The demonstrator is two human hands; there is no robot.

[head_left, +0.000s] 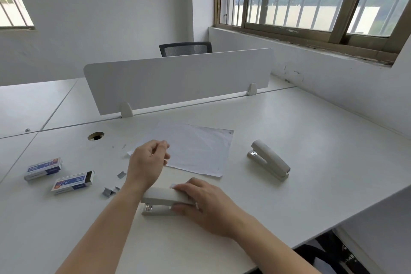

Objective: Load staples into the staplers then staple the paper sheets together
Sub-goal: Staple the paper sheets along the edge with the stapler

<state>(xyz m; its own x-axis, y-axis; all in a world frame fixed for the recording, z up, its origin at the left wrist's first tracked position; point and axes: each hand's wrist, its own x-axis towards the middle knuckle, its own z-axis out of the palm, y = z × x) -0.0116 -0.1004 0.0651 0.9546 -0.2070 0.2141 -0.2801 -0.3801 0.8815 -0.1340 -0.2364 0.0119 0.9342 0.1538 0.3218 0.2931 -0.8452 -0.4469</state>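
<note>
Because the right hand (206,204) lies curled over the rear of the nearest stapler (165,202), fingers on its top cover and thumb at its side, a careless downward press could fire a staple into nothing or jam the mechanism; that is the chief risk I judge here. This stapler is off-white, lies flat on the tabletop (311,140) near the front edge, its cover down and the metal mouth at its left end showing. Whether it is loaded cannot be told.

Just beyond it, the left hand (148,162) hovers above the tabletop with fingers loosely bent and fingertips pinched close; it may carry a small strip of staples, but the blur hides that. If it does, a strip that thin could snap or drop in a loose pinch.

Left of the arms, loose grey staple pieces (111,189) are scattered, some already broken into short lengths, easily swept off by a forearm. Further left sit two staple boxes (73,181), the nearer one open at its end, the other (43,168) closed.

Beyond the left hand, the paper sheets (195,151) lie flat, slightly creased and skewed; unaligned edges would staple crooked. A second off-white stapler (270,159) rests closed to their right, well apart from both hands.
</note>
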